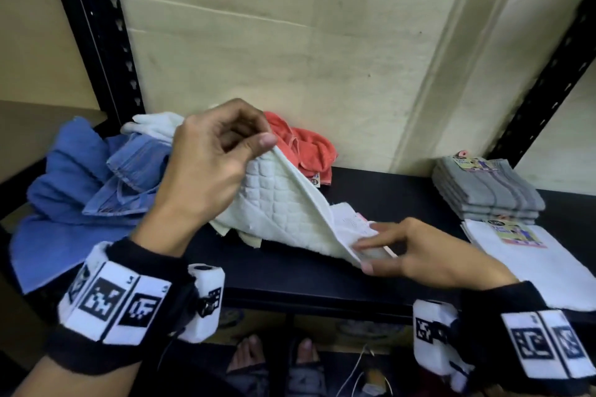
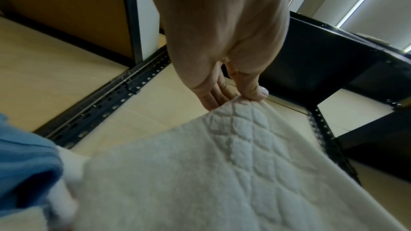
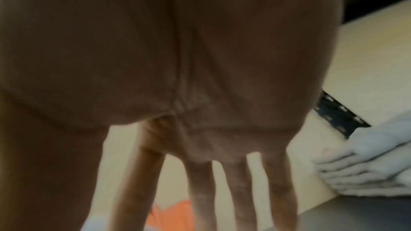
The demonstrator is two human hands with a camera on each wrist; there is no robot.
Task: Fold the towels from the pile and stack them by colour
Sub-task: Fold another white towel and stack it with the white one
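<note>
Two finished stacks are already sitting at about 3 o'clock on the black shelf (image 1: 371, 190): a grey stack (image 1: 487, 192) at the back and a flat white stack (image 1: 532, 264) in front of it. At 9 to 11 o'clock the unfolded pile is still waiting, with blue towels (image 1: 74, 190), a coral towel (image 1: 306, 145) and another white piece. So the job is looking partly done, with most of the pile left.

The white quilted towel (image 1: 283, 206) is lying mid-shelf between pile and stacks. The left hand (image 1: 209, 164) is pinching its raised corner between thumb and fingers. The right hand (image 1: 416, 255) is reaching for the low corner with fingers nearly straight, touching the labelled edge. The towel's long axis is running from 11 o'clock, high, down to 4 o'clock.
</note>
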